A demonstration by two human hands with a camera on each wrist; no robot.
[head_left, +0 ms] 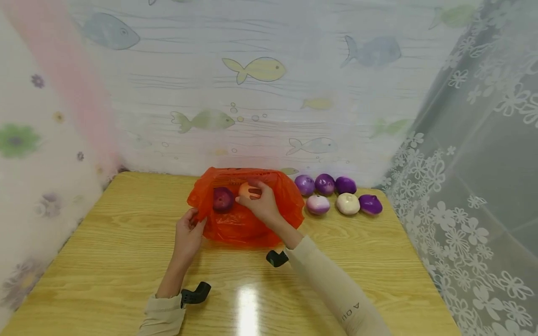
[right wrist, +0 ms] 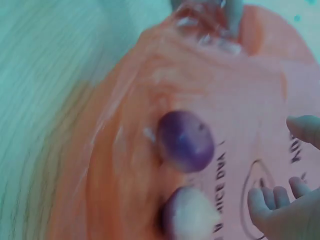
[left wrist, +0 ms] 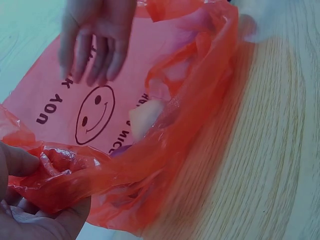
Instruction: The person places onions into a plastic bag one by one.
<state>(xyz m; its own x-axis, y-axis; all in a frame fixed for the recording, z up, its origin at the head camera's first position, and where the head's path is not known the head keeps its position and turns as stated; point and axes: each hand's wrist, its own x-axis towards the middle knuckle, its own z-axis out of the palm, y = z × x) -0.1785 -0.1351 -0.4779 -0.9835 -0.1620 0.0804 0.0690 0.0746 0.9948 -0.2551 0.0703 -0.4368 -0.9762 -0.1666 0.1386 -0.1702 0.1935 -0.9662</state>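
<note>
The left hand (head_left: 187,237) pinches the red bag (head_left: 244,229) at its left edge; the right hand (head_left: 265,207), fingers parted and empty, hovers nearer the pale onion (right wrist: 192,217) inside.

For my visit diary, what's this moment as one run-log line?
left hand: grips red bag | right hand: over bag, empty | in bag: purple onion, pale onion | right of bag: six onions
</note>
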